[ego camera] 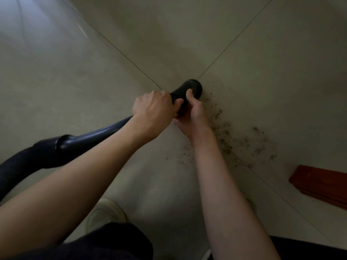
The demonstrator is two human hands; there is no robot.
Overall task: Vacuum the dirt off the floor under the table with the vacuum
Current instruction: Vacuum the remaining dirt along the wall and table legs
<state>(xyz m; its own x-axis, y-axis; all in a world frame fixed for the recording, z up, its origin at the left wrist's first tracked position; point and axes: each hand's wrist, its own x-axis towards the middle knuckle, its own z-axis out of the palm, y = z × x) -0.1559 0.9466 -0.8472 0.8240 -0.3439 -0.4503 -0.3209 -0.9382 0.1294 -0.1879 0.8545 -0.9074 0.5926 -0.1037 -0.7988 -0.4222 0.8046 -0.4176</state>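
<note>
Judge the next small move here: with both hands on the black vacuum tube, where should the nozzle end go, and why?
Probably a short sweep of the nozzle toward the person and to their right. Both the left hand and right hand grip the vacuum tube, whose end sits at the tile-joint crossing, at the near edge of the dirt. Most specks still lie on the floor toward the red wooden piece.

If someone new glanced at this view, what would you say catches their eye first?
Most likely the two hands at the centre: the left hand and right hand both grip the black vacuum tube, whose end sits where the tile seams cross. Next, the scattered brown dirt on the pale floor to the right of the hands, with a reddish wooden piece at the right edge.
</note>
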